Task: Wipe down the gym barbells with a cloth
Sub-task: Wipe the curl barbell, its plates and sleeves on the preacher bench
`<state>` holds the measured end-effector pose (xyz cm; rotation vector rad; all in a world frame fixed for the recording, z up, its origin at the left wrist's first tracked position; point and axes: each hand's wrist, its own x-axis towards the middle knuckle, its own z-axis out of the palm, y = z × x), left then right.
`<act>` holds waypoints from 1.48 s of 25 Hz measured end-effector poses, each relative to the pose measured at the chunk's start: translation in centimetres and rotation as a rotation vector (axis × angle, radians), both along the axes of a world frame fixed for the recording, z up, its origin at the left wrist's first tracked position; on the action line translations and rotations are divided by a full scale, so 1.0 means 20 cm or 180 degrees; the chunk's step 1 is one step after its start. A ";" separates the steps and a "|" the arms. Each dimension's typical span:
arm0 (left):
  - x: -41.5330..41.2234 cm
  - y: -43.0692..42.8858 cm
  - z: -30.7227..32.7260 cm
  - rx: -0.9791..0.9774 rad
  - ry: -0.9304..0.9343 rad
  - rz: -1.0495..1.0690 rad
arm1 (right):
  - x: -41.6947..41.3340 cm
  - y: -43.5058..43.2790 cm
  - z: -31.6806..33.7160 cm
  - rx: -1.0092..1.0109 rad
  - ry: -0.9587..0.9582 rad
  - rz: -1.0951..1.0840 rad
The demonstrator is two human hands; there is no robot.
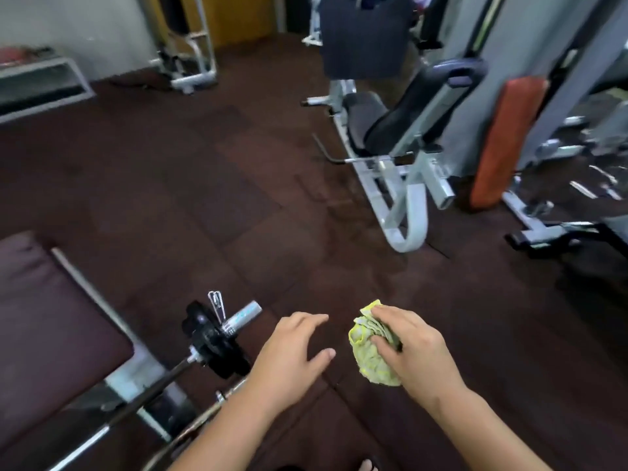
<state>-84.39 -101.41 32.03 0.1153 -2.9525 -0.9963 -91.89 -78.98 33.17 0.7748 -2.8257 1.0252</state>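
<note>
The right hand [416, 348] curls its fingers round a crumpled yellow-green cloth [370, 358]; the left hand [292, 355] spreads its fingers wide, empty. The black-plated steel barbell [217, 345] lies at their nine o'clock, by a maroon padded bench [51, 317]

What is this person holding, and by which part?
The right hand grips a crumpled yellow-green cloth, fingers curled over its bunched top. The left hand, fingers spread, holds nothing.

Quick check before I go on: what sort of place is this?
A gym, most likely: a barbell with plates sits beside a padded bench, and a seated weight machine stands on the dark floor. The right hand grips a cloth.
</note>
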 end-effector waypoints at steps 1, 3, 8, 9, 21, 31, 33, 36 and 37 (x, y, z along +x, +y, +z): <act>-0.01 0.01 -0.01 0.0023 -0.0019 0.0149 | -0.06 -0.03 -0.01 0.0027 -0.0034 0.0160; -0.02 0.00 -0.03 0.0058 -0.0073 0.0362 | -0.15 -0.10 -0.04 0.0032 -0.0104 0.0432; -0.01 -0.14 -0.12 0.0123 -0.0088 0.1057 | -0.37 -0.37 -0.10 0.0193 -0.0271 0.1100; 0.00 -0.17 -0.14 0.0142 -0.0096 0.1178 | -0.40 -0.43 -0.11 0.0217 -0.0285 0.1224; 0.08 -0.45 -0.21 0.0068 -0.0304 0.2258 | -0.62 -0.97 -0.23 0.0325 -0.0547 0.2161; -0.02 -0.28 -0.39 -0.0320 -0.0405 0.3466 | -0.83 -1.19 -0.52 0.0185 -0.0507 0.3467; -0.04 -0.23 -0.46 -0.0342 -0.0446 0.3609 | -0.84 -1.22 -0.60 0.0125 -0.0483 0.3611; -0.07 -0.20 -0.55 -0.0331 -0.0464 0.3744 | -0.87 -1.26 -0.74 0.0092 -0.0498 0.3634; -0.07 -0.20 -0.57 -0.0336 -0.0481 0.3778 | -0.87 -1.27 -0.78 0.0102 -0.0509 0.3612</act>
